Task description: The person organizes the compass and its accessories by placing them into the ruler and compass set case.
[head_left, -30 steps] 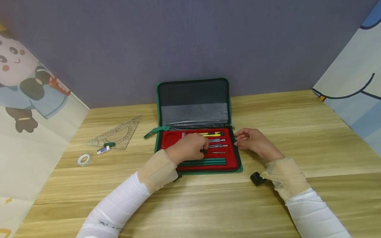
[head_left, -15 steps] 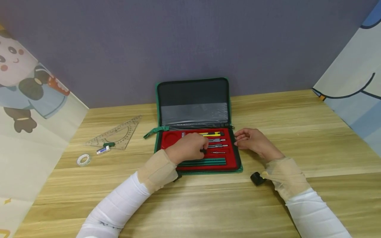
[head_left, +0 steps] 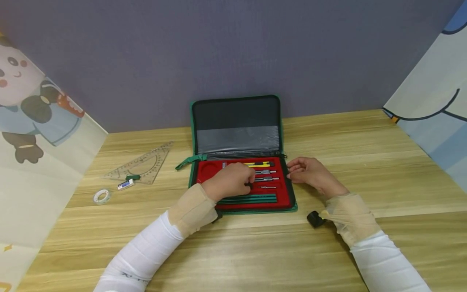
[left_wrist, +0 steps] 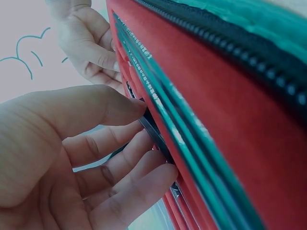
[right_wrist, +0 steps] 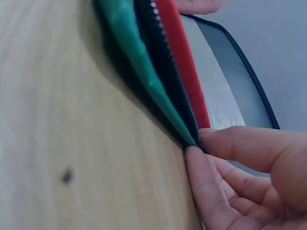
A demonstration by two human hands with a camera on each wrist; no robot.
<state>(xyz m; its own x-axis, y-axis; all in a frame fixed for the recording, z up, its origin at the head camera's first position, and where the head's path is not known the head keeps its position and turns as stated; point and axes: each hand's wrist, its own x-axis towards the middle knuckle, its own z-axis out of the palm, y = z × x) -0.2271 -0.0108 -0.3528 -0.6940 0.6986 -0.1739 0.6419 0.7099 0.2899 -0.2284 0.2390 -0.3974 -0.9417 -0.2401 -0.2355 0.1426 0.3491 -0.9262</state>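
An unzipped green drafting case (head_left: 237, 113) lies with its lid raised at the back and a red moulded tray (head_left: 285, 194) facing up. Over the middle of that tray my left hand (head_left: 230, 180) pinches a dark black piece (left_wrist: 156, 130) in a slot; its kind is mostly hidden by the fingers. Just in front of the fingers are green pencils (head_left: 251, 198). To their right sit metal compass parts (head_left: 266, 179), with a yellow utility knife (head_left: 262, 164) behind. My right hand (head_left: 313, 175) holds the case's right edge between thumb and fingers, as the right wrist view shows.
On the left of the wooden table (head_left: 270, 251) lie a clear set square (head_left: 153, 170), a small green item (head_left: 133, 177), a white eraser (head_left: 126, 184) and a tape roll (head_left: 101, 196). A green strap (head_left: 190, 161) sticks out left of the case. A dark wall panel (head_left: 233, 52) stands behind.
Both hands keep their places at the case. Only the head view shifts very slightly; nothing on the table has visibly moved.
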